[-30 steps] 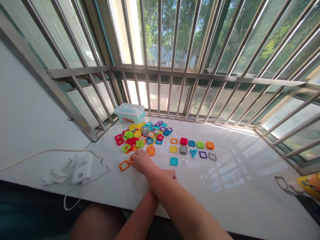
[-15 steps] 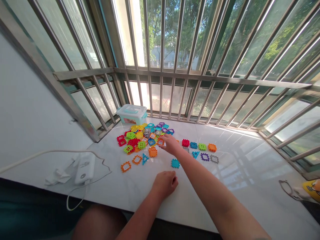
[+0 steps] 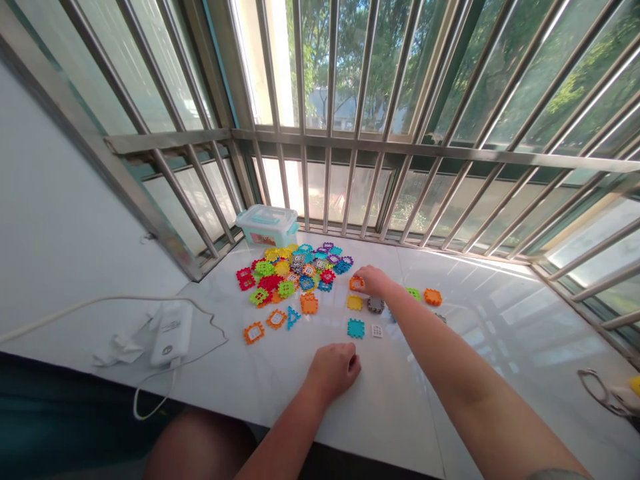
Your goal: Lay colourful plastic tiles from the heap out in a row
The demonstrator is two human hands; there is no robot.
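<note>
My right hand [image 3: 374, 280] reaches across the white sill to a row of colourful plastic tiles. Its bent fingers pinch an orange tile [image 3: 357, 283] at the row's left end. Just below the hand lie a yellow tile [image 3: 355, 302] and a grey tile [image 3: 375, 305]. A green tile [image 3: 413, 293] and another orange tile [image 3: 433, 297] lie to its right. My left hand [image 3: 336, 367] rests on the sill as a loose fist with nothing in it. A cyan tile [image 3: 355, 328] and a small white tile [image 3: 377, 331] lie just beyond it.
A heap of mixed tiles [image 3: 293, 270] lies at the back left, in front of a lidded plastic box [image 3: 267, 225]. Two orange tiles and a blue triangle [image 3: 293, 317] sit left of centre. A white adapter [image 3: 170, 333] with cable lies far left. Metal bars [image 3: 350, 193] fence the sill.
My right hand has swung from the left side of the sill, past the heap, to the row of tiles. A blue triangle now lies where the hand was. My left hand came into full view.
</note>
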